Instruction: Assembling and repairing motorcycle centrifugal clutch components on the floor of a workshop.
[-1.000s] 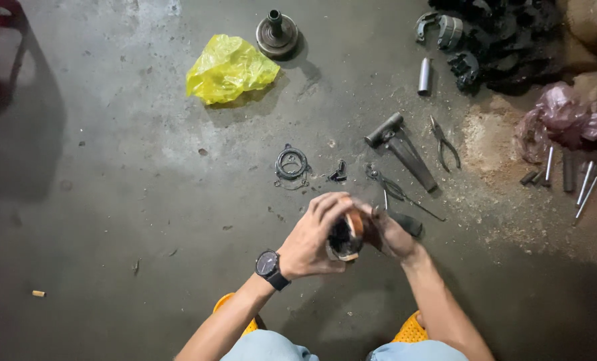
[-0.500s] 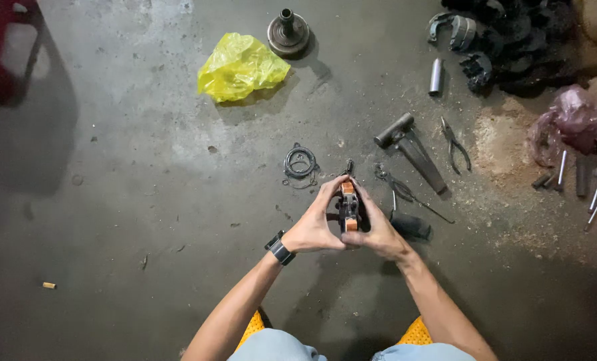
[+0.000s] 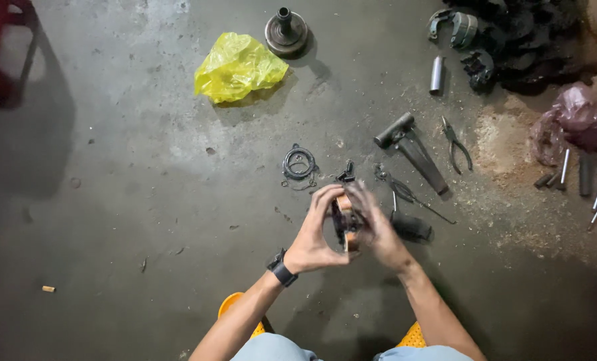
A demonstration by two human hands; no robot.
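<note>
We held a small round metal part (image 3: pixel 346 224), dark with grease and showing an orange-brown edge, between both hands above the concrete floor (image 3: pixel 144 200), just in front of our knees. Our left hand (image 3: pixel 315 234), with a black wristwatch (image 3: pixel 281 271) on its wrist, cupped the part from the left, the fingers curled around its rim and the thumb pressed underneath. Our right hand (image 3: pixel 375 230) closed on it from the other side, fingers bent over the top; that hand was blurred, so we could not tell exactly how each fingertip sat. Compared with the view half a second before, the part had been turned: then it faced us more squarely, with both thumbs meeting over it, whereas now it stood edge-on between our palms and our hands had drawn slightly lower and to the right. A second before, our left hand had covered it almost completely. We judged that we were rotating the piece in our grip, working or inspecting it rather than setting it down. On the floor beyond lay a wire ring (image 3: pixel 300 164), a small black clip (image 3: pixel 346 174), a hammer (image 3: pixel 412 147), a pair of pliers (image 3: pixel 457 144), a short dark cylinder (image 3: pixel 412 227) just beside our right hand, a crumpled yellow plastic bag (image 3: pixel 238 67) and a round hub with a shaft (image 3: pixel 286 30).
</note>
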